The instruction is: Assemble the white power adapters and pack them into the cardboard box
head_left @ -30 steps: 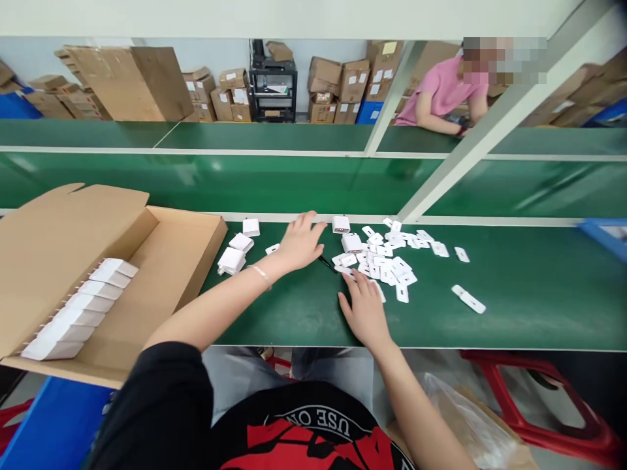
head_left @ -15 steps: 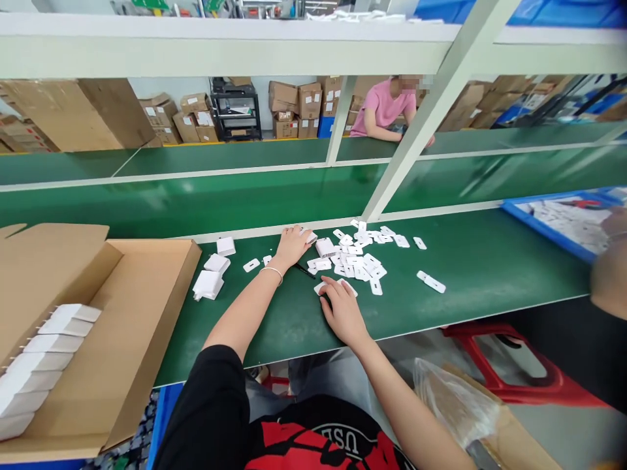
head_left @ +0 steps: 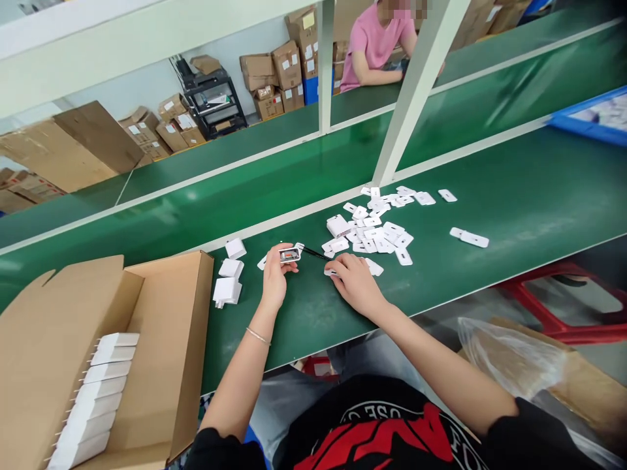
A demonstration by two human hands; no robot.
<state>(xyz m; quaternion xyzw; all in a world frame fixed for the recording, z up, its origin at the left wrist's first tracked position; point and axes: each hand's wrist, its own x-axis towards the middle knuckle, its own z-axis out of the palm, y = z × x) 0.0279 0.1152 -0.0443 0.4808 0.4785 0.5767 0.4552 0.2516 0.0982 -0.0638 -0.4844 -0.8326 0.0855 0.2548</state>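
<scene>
My left hand (head_left: 275, 282) is closed around a white charger housing (head_left: 290, 255). The housing's uncovered end is turned up, and metal and reddish parts show inside it. My right hand (head_left: 361, 286) rests low over the table, thumb and fingers closed on a small white cover plate (head_left: 332, 273). Between the hands lies a thin black stick-like tool (head_left: 316, 252), its right end close to my right fingers. A heap of white slotted cover plates (head_left: 375, 236) spreads beyond my right hand, with one white charger (head_left: 337, 226) at its left edge.
Several white chargers (head_left: 228, 290) stand left of my left hand. An open cardboard box (head_left: 161, 365) at the left holds a row of chargers (head_left: 98, 398). A slanted post (head_left: 416, 98) rises at the table's back edge. Across the partition sits a person in pink (head_left: 377, 49).
The view has tilted and turned. My left hand has drawn back from the table's far side and turned the charger housing so its uncovered end shows. My right fingers have closed on a cover plate.
</scene>
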